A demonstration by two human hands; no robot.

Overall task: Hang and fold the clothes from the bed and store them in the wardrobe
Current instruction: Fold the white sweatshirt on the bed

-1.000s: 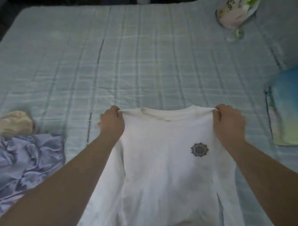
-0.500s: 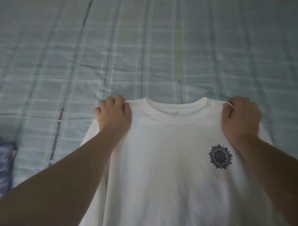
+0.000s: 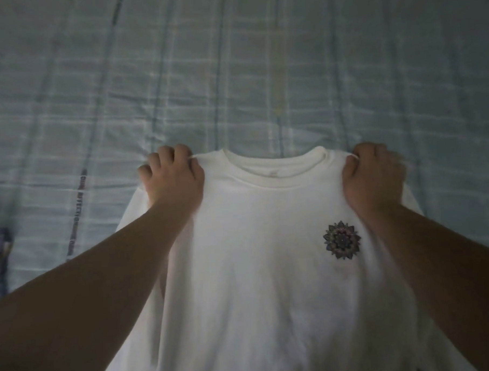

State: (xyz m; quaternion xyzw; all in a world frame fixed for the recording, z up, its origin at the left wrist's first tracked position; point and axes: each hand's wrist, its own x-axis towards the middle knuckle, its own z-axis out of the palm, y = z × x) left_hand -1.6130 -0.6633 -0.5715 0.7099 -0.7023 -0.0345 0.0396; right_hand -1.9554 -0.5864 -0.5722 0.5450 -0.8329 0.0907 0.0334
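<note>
Both bare forearms stretch forward. The left hand and right hand have curled fingers, each pinching a shoulder of the white shirt.

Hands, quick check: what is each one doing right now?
Left hand: closed, gripping the white shirt at its shoulder.
Right hand: closed, gripping the shirt's other shoulder.

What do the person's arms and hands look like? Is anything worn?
The left forearm and right forearm are bare to the frame edge: no sleeves, gloves, watch or bracelet. The left hand and right hand show no rings, though the picture is dim.
</note>
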